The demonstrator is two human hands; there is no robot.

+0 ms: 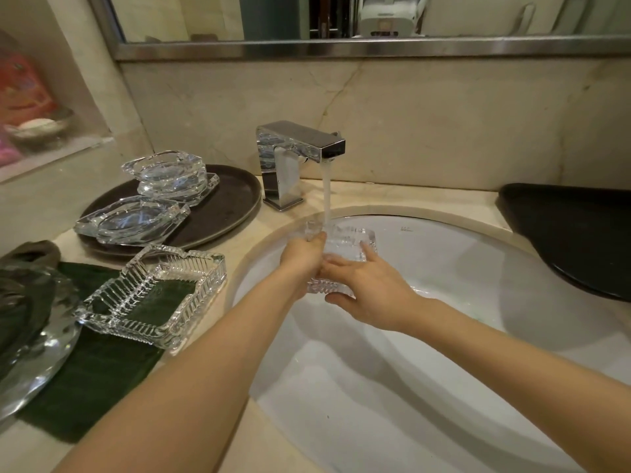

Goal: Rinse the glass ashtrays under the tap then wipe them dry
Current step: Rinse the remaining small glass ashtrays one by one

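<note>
A square ribbed glass ashtray (345, 244) is held over the white sink (461, 302), right under the water running from the chrome tap (297, 155). My left hand (302, 256) grips its left edge, thumb on the rim. My right hand (368, 288) holds its near right side, fingers spread across the glass. A second ribbed square ashtray (153, 295) rests on a dark green cloth (95, 380) on the counter to the left. Behind it, smooth glass ashtrays (136, 220) (170, 175) sit on a dark round tray (225, 206).
A large glass piece (30, 336) lies at the far left edge over the cloth. A black tray (573, 233) sits right of the sink. A wall niche (34, 131) at left holds a soap dish. A mirror runs above the marble backsplash.
</note>
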